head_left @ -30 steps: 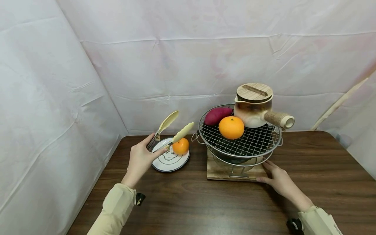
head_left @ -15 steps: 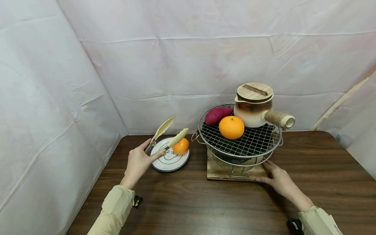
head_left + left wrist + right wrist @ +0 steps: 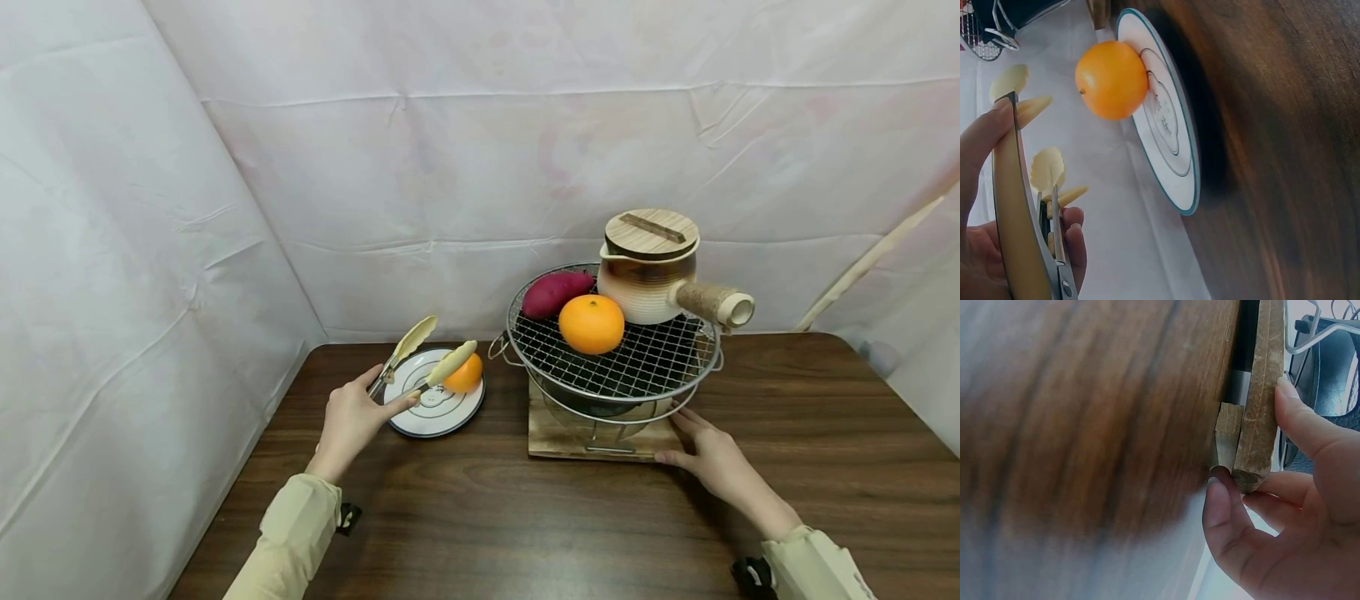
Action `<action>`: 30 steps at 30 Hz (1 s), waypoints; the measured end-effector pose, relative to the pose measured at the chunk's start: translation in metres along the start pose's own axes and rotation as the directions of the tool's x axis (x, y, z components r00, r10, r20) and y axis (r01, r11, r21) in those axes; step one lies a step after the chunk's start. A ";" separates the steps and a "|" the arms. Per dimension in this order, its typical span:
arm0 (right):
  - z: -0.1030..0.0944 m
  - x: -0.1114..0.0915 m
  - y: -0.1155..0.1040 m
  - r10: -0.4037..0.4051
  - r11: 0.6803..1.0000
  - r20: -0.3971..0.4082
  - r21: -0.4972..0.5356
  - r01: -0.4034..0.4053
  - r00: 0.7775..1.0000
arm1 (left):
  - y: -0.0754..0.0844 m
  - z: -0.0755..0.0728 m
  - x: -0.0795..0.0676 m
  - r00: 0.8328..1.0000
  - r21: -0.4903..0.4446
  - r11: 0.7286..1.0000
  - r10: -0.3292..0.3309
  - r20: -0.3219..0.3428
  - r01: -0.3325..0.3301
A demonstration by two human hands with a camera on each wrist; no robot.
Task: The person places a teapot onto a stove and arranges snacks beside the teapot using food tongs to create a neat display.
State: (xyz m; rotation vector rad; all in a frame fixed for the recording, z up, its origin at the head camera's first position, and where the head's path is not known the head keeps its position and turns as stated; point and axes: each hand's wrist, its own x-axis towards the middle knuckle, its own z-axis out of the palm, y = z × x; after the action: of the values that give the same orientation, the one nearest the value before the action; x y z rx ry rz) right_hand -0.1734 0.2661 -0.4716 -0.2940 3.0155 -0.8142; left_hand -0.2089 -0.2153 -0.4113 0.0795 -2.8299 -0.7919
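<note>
My left hand (image 3: 348, 421) holds kitchen tongs (image 3: 450, 364) with cream scalloped tips, fingers on one arm and thumb on the other. The tongs' arms stand spread with nothing between them. In the head view they overlap a white plate (image 3: 448, 418) with a dark rim. An orange (image 3: 470, 377) sits on its right side, close to the nearer tip; the left wrist view shows the orange (image 3: 1112, 80) apart from the tongs. My right hand (image 3: 712, 458) grips the right front corner of a wooden board (image 3: 562, 447), thumb on top and fingers at its edge and underside.
On the board stands a round grill with a wire rack (image 3: 660, 367). The rack carries a purple sweet potato (image 3: 553, 296), a larger orange (image 3: 591, 325) and a lidded pot (image 3: 637, 296), whose handle (image 3: 708, 303) sticks out right. A white cloth (image 3: 480, 167) hangs behind the table.
My left hand has lowered the tongs and drawn them slightly left, toward the plate. Their arms stay spread. My right hand has stayed at the board.
</note>
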 end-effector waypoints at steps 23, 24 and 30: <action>-0.001 0.001 0.000 -0.022 1.000 -0.019 0.007 0.022 1.000 | -0.002 0.019 0.002 0.999 0.030 1.000 -0.010 0.051 0.009; -0.001 0.001 0.000 -0.024 1.000 -0.020 0.007 0.024 1.000 | -0.002 0.019 0.002 0.998 0.028 1.000 -0.012 0.055 0.011; 0.000 0.001 0.000 -0.017 1.000 -0.015 0.014 0.017 1.000 | -0.001 0.023 0.002 0.997 0.049 0.999 -0.021 0.077 0.017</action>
State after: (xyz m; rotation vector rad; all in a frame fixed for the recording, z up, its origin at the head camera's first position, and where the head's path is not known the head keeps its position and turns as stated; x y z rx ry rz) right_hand -0.1740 0.2661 -0.4718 -0.3149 3.0238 -0.8431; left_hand -0.2154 -0.2049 -0.4312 0.0851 -2.9263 -0.7470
